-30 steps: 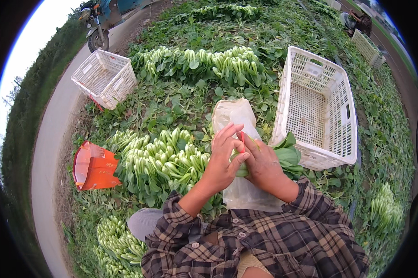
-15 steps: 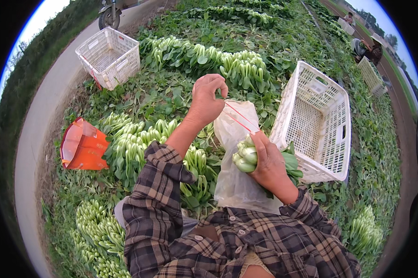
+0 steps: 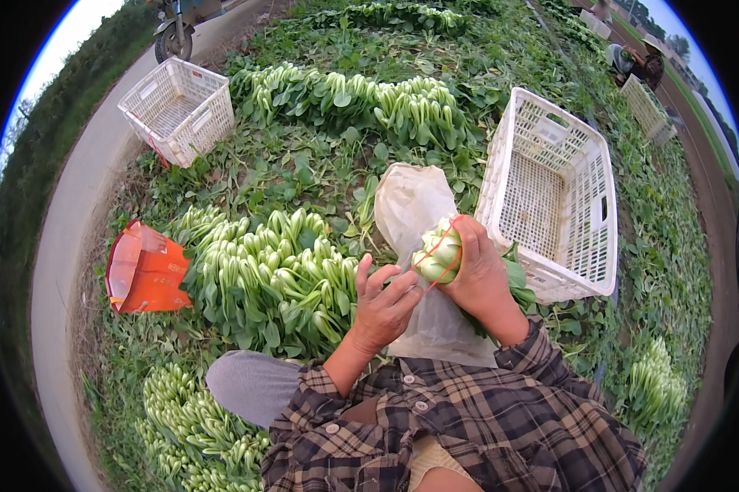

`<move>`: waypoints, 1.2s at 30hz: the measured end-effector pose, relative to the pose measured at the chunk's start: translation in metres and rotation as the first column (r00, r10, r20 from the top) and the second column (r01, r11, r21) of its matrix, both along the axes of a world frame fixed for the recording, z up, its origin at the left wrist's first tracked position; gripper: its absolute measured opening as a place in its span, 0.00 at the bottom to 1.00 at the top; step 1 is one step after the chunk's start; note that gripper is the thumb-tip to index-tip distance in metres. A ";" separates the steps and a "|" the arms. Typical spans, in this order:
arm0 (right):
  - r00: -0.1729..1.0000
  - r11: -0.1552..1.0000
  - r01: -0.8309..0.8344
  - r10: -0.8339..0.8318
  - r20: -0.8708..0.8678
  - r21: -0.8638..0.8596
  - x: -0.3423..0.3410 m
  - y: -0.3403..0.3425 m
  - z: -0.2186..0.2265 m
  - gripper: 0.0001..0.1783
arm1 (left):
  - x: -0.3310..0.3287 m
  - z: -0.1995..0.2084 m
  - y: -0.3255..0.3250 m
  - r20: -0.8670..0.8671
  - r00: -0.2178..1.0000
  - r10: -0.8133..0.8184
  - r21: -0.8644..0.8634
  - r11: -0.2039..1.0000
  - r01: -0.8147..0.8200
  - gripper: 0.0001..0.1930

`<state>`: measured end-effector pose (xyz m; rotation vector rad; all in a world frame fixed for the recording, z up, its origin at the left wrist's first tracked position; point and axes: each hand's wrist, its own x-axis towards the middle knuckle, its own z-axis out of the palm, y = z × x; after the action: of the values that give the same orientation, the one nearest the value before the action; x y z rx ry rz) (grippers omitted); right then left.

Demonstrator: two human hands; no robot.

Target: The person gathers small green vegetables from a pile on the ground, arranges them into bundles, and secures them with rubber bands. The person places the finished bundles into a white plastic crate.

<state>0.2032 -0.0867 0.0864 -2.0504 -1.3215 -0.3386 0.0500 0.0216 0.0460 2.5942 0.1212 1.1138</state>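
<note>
My right hand (image 3: 482, 275) is wrapped round a bunch of bok choy (image 3: 436, 256), its pale stem ends facing left and its green leaves showing beyond the wrist. A thin red band (image 3: 446, 271) loops across the stem ends and runs over to my left hand (image 3: 383, 305). The left fingertips are bent and pinched at the band's near end, just left of the bunch. Beneath both hands a whitish translucent plastic sheet (image 3: 414, 193) lies over my lap.
Rows of cut bok choy (image 3: 275, 279) lie on the leafy ground. A white plastic crate (image 3: 488, 193) stands close on the right, another crate (image 3: 205, 131) far left. An orange bag (image 3: 160, 275) sits left. A wheeled vehicle (image 3: 174, 37) and a person (image 3: 636, 64) are farther off.
My left hand has come down and nearer from above the sheet, bringing the red band round the bunch's stem ends. My right hand still grips the bunch. The view has shifted slightly.
</note>
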 end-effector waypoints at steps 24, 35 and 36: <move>0.987 0.986 -0.163 0.163 -0.005 0.028 0.013 -0.007 -0.011 0.47 | 0.098 0.030 0.082 -0.386 0.606 -0.695 -0.827 0.552 0.106 0.34; 0.989 0.990 -0.118 0.124 -0.082 0.072 0.016 -0.013 -0.014 0.51 | 0.064 -0.011 0.056 0.186 0.802 -0.568 -0.979 -0.175 0.102 0.37; 0.987 0.990 -0.116 0.124 -0.107 0.078 0.016 -0.014 -0.015 0.51 | 0.062 -0.013 0.049 0.202 0.824 -0.529 -0.975 -0.190 0.117 0.37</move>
<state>0.2187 -0.1006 0.0711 -1.8932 -1.3383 -0.2114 0.1120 0.0707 0.0335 1.0831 0.2006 0.0865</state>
